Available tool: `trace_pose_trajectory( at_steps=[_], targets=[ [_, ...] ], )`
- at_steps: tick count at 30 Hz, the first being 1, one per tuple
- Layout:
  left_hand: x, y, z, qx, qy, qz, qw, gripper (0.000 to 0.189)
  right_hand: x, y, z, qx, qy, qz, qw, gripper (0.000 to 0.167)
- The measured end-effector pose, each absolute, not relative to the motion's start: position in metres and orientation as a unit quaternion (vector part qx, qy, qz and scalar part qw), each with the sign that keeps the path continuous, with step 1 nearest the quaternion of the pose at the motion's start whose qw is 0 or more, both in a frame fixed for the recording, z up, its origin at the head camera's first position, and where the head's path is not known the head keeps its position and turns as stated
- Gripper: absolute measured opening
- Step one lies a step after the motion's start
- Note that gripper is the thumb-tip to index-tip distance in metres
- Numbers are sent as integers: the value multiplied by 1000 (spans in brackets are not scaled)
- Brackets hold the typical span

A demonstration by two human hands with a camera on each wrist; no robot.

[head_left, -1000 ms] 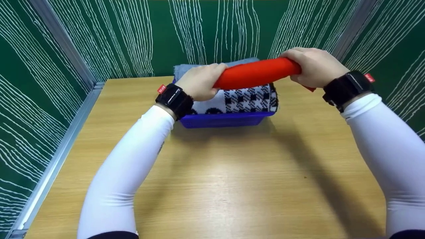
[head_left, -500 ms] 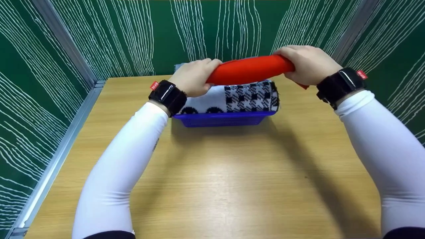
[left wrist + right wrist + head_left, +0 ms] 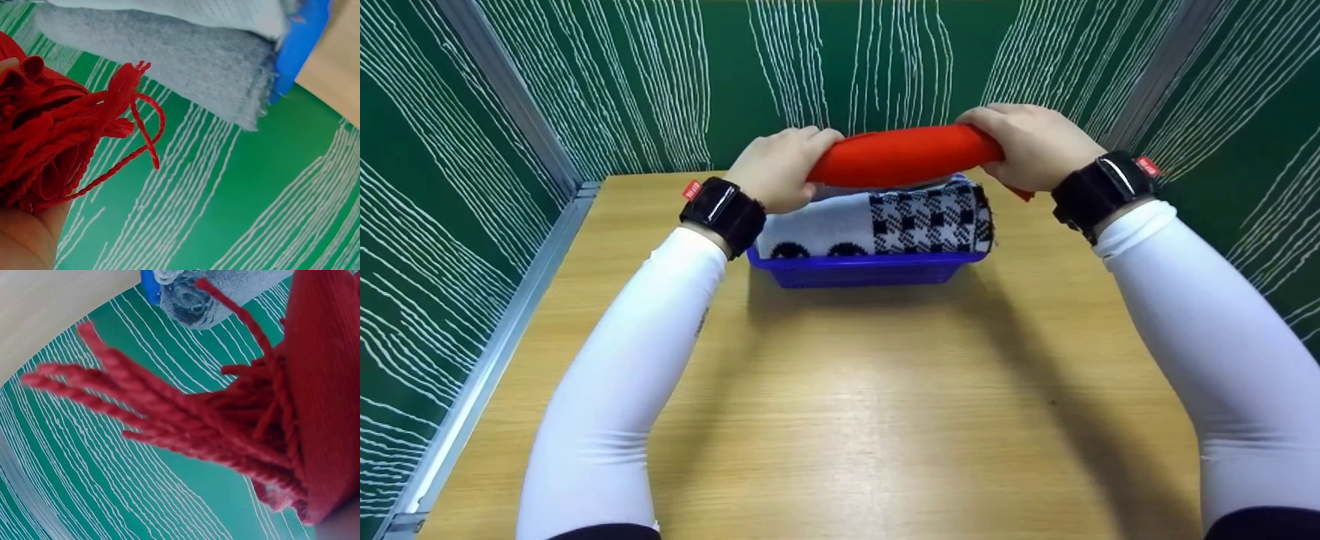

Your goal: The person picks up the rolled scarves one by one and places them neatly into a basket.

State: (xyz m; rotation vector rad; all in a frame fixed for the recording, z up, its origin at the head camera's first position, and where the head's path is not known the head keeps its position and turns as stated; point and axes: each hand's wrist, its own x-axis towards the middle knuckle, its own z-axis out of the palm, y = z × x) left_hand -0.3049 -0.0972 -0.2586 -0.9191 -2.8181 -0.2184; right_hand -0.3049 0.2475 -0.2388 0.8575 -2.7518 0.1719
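My left hand (image 3: 776,169) grips one end of a rolled red scarf (image 3: 904,156), and my right hand (image 3: 1035,146) grips the other end. They hold the roll crosswise above a blue plastic basket (image 3: 870,274). Twisted red fringe (image 3: 112,169) hangs loose by the left palm in the left wrist view. More cords of fringe (image 3: 185,419) stick out at the right end. In the basket lies a rolled black-and-white patterned scarf (image 3: 930,221). Behind it is a grey rolled scarf (image 3: 169,53), mostly hidden by the red roll in the head view.
The basket stands toward the back of the wooden table (image 3: 855,405). Green panels (image 3: 652,82) with wavy white lines rise behind and at both sides, joined by grey metal posts (image 3: 510,82). Bare table lies in front of the basket.
Both hands have moved left with the red scarf, which now hangs more level and centred over the basket. More of the patterned scarf shows below it.
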Motion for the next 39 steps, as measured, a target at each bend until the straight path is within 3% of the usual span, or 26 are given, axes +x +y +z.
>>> trace_pose_trajectory(
  at_steps=[25, 39],
  targets=[
    [-321, -121, -268, -296, -946, -74, 105, 58, -321, 225, -254, 296, -945, 54, 130, 62],
    [-335, -126, -281, -272, -954, -80, 93, 57, -333, 214, -264, 266, -958, 44, 97, 61]
  ],
)
